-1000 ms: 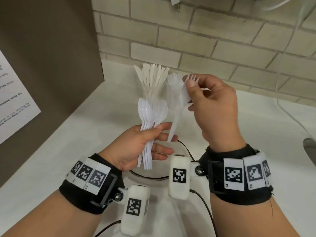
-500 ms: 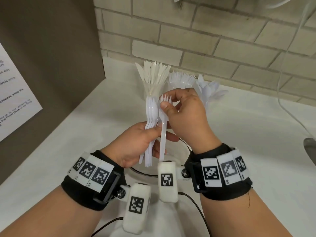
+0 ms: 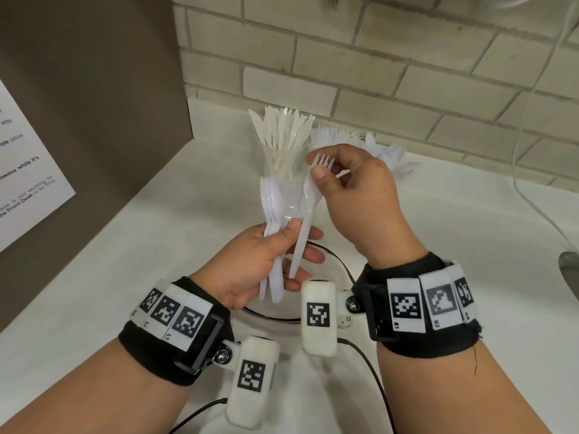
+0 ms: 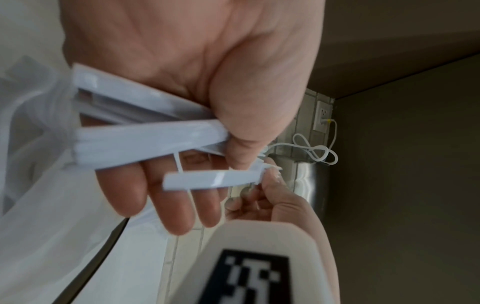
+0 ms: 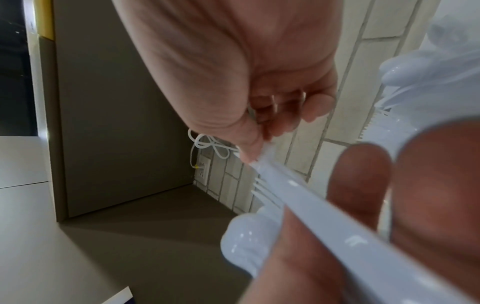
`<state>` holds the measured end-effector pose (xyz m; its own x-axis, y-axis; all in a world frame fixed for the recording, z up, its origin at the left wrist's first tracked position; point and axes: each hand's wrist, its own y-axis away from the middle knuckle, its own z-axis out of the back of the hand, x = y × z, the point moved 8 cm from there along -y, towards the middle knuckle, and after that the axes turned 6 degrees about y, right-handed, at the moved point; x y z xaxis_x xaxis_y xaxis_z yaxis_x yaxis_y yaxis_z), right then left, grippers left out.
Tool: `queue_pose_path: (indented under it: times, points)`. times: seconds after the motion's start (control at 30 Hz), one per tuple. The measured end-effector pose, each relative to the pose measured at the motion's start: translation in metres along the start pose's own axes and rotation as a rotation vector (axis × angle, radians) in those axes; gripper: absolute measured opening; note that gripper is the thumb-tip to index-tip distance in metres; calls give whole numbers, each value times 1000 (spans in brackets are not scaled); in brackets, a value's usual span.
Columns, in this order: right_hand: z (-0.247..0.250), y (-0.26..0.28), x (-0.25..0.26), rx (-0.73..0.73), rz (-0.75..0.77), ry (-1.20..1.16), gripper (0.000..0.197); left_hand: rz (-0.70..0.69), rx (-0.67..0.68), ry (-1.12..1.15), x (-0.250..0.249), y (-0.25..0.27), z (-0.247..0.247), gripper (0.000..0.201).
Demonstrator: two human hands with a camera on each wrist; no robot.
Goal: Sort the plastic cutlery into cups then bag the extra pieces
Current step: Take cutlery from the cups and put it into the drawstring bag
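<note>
Head view looks down; wrist views look close along fingers (image 4: 166, 205).

Cup of knives (image 3: 282, 136) left of cup of forks (image 3: 332, 137), spoons (image 3: 394, 158) rightmost, against brick wall (image 3: 376, 73).

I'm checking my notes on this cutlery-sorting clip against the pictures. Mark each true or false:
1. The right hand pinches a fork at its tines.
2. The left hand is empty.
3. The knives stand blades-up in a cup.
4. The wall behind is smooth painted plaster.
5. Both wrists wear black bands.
1. True: the right hand pinches the fork by its head.
2. False: the left hand grips a bundle of spoons.
3. True: the knives fan upward from a clear cup.
4. False: it is a brick wall.
5. True.
</note>
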<state>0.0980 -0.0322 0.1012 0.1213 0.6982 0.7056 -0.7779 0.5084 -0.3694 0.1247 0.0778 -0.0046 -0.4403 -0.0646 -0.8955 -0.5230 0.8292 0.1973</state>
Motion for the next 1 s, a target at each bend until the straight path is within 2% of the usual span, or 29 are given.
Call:
queue_pose_path:
  times: [0.1,0.27,0.4,0.47,0.6,0.7,1.0]
  points:
    - [-13,5,-5,78,-28,6,22,2,30,73,-1,-1,-4,34]
    - [-20,6,-11,89,-9,83,10,9,67,81,1,-1,-7,31]
    - [-22,8,-8,135,24,54,20,33,81,52,4,0,-6,31]
    - [-23,8,-6,147,24,30,18,48,99,34,3,0,-7,31]
    - [-17,6,-8,52,17,19,10,38,85,71,2,0,-5,31]
    - [-14,5,-10,42,6,21,7,39,86,73,3,0,-4,30]
    - [4,-3,-10,-66,34,-70,6,-3,28,-68,-6,1,0,27]
